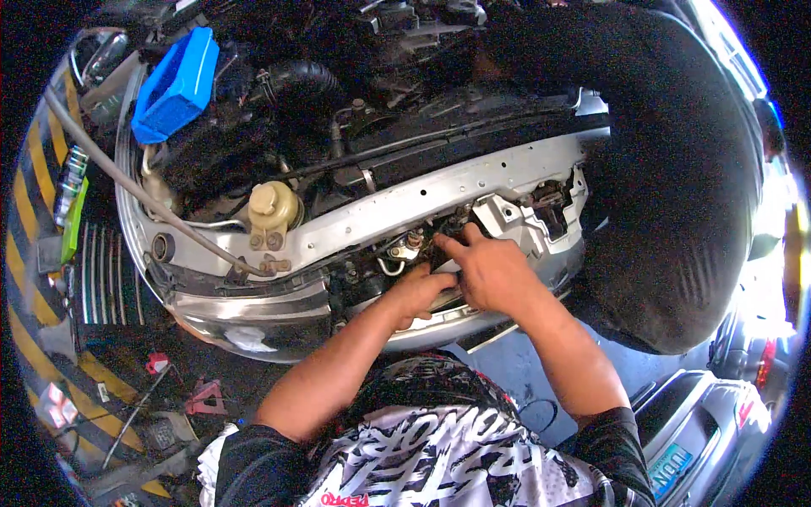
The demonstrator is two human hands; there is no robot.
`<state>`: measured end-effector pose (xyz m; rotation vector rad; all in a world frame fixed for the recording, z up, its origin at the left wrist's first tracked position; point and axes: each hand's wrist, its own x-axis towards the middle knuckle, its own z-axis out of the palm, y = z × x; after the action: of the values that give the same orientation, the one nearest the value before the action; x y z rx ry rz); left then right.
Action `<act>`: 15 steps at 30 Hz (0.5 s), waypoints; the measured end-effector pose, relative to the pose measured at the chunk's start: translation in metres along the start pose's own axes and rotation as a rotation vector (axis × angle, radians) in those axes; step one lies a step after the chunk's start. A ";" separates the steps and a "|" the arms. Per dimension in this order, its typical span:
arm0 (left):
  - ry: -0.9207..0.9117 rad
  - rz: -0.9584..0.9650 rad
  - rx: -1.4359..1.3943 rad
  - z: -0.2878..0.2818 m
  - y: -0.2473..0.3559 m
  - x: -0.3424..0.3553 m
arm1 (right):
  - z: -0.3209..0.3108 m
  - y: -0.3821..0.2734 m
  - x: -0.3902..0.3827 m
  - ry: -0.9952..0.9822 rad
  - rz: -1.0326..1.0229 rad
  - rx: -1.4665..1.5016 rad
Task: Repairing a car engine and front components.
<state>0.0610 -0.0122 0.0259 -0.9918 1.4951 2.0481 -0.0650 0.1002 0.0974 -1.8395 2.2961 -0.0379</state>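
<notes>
Both my hands work in the opening at the front of a car, just below the silver crossmember (380, 203). My left hand (416, 296) is closed, its fingers curled into the gap; what they hold is hidden. Beside it on the right, my right hand (490, 269) bends down with thumb and forefinger close together at the dark parts behind the crossmember; whatever is between them cannot be made out. Left of the hands sits a metal hood latch (407, 245). A silver plastic panel (515, 224) lies just right of my right hand.
A hood prop rod (127, 182) crosses the left side, near a cream fluid reservoir (274, 207) and the headlight (253, 317). A blue plastic box-shaped item (177, 84) rests on the left fender. A dark covered bulk (676, 186) fills the right. A red jack stand (205, 397) stands on the floor.
</notes>
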 end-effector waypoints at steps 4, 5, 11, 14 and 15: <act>0.037 0.025 -0.094 0.005 -0.023 0.009 | -0.002 -0.001 0.008 -0.094 0.015 -0.072; 0.079 0.016 -0.099 0.007 -0.030 0.009 | -0.001 -0.001 0.011 -0.112 0.000 -0.091; 0.327 0.293 0.616 0.020 -0.038 -0.025 | 0.013 0.002 0.029 -0.247 -0.004 -0.189; 0.498 0.528 0.846 0.021 -0.028 -0.047 | 0.013 0.012 0.028 -0.203 -0.083 -0.177; 0.502 0.525 0.840 0.021 -0.022 -0.046 | 0.013 0.014 0.025 -0.204 -0.095 -0.175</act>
<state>0.1002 0.0183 0.0494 -0.8175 2.7777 1.1813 -0.0817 0.0803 0.0791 -1.9336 2.1304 0.3309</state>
